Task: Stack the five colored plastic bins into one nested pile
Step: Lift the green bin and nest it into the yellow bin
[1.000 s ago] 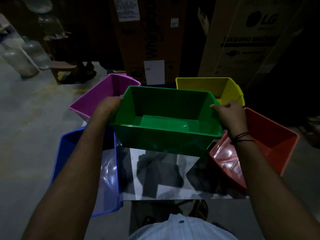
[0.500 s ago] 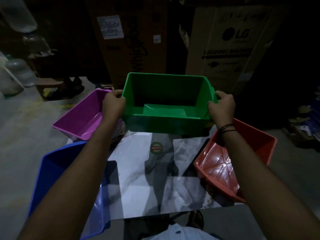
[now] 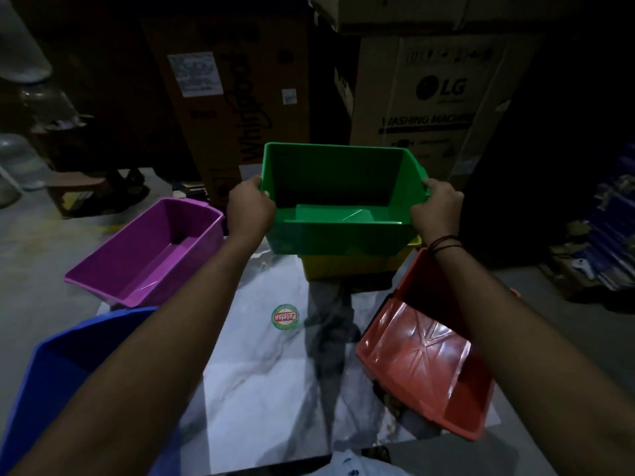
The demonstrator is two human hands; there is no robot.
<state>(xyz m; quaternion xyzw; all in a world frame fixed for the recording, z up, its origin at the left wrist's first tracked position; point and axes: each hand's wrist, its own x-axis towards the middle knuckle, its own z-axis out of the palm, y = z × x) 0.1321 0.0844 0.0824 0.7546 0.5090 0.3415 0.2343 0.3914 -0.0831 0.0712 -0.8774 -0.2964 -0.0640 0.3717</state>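
While both arms reach forward, the left hand (image 3: 252, 209) and the right hand (image 3: 437, 210) grip the green bin (image 3: 338, 201) by its two short sides, fingers curled tight over the rim on each side. Green bin sits partly down inside the yellow bin (image 3: 347, 266), its base hidden by the yellow walls; yellow shows only as a band below and at the right edge. Cannot tell if it is fully seated. Both stand at the far end of the marble-patterned tabletop (image 3: 275, 372).

Purple bin (image 3: 151, 252) lies to the left of the pair, open side up, hanging over the tabletop's left edge, apart from the green bin. Blue bin (image 3: 62, 369) is near left, mostly behind the left forearm. Orange-red bin (image 3: 422, 359) is near right, tilted, its glossy inner floor catching light, right forearm crossing above it. Dark thread bands (image 3: 443, 242) circle the right wrist.

Round sticker (image 3: 285, 317) sits mid-tabletop, between the arms. Large cardboard cartons (image 3: 433, 108) stand behind, one printed LG washing machine. Room is dim.
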